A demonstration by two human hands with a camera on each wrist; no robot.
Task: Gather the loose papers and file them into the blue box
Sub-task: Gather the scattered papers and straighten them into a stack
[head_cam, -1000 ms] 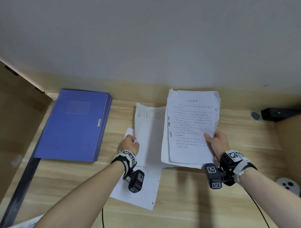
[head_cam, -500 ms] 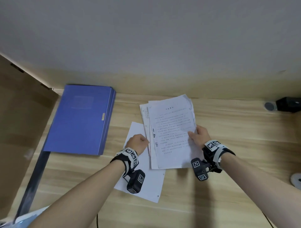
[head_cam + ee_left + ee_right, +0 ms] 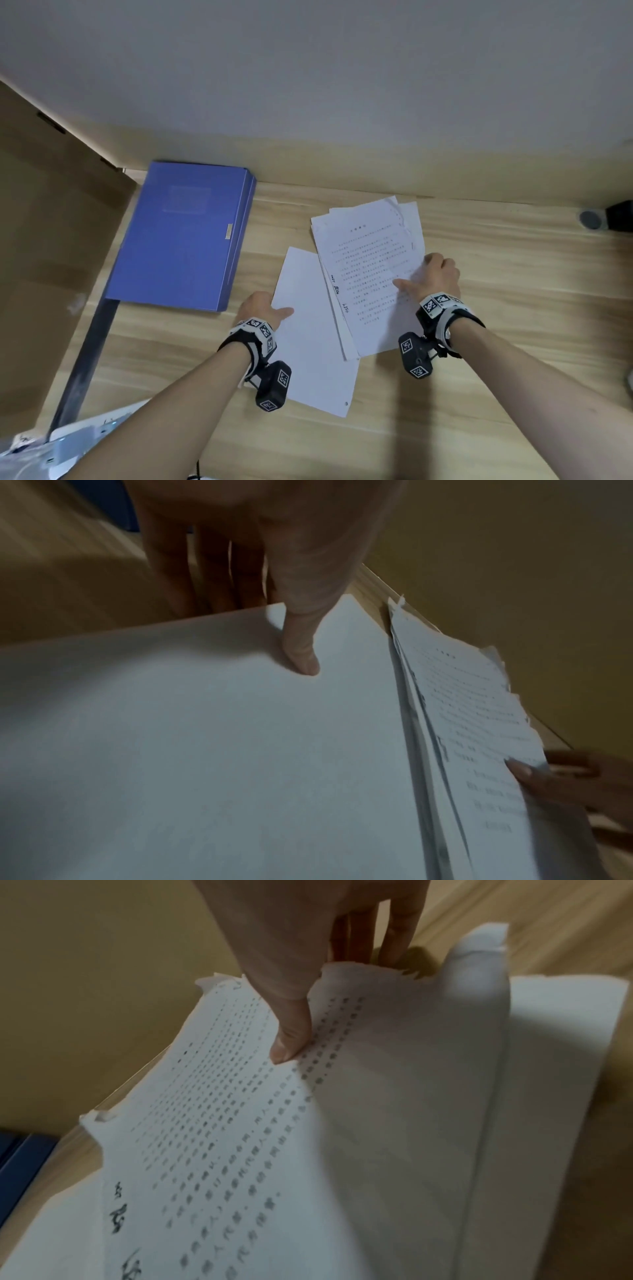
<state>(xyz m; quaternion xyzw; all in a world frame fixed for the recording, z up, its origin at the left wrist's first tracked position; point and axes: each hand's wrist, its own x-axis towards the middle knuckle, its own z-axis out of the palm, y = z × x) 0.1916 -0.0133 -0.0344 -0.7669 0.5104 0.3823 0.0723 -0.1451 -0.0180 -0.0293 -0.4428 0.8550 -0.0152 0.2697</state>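
Pinching the right-hand edge of a thin sheaf of printed papers (image 3: 371, 270), the right hand (image 3: 436, 277) kept its thumb on the top page and its fingers tucked beneath; the sheaf sat low over the worktop (image 3: 496, 308), overlapping the right edge of a blank sheet (image 3: 308, 335). The left hand (image 3: 260, 306) had its grip on that sheet's left edge, thumb pressed on the upper face and fingers going under it.

Paper like this would likely handle as very light, limp and slick: sheets slide over one another, sag when held at one edge, and the ragged, torn top margin of the sheaf looked ready to tear further. A hold along a long edge near the middle, as both hands had, seemed soundest, with the stack squared before lifting.

Both the sheaf and the blank sheet lay with their long axes running away from the person, tilted slightly leftward at the far end, the printed heading pointing to the wall. The blue box (image 3: 185, 236) lay flat and closed well to the left, its long axis roughly parallel to the papers.
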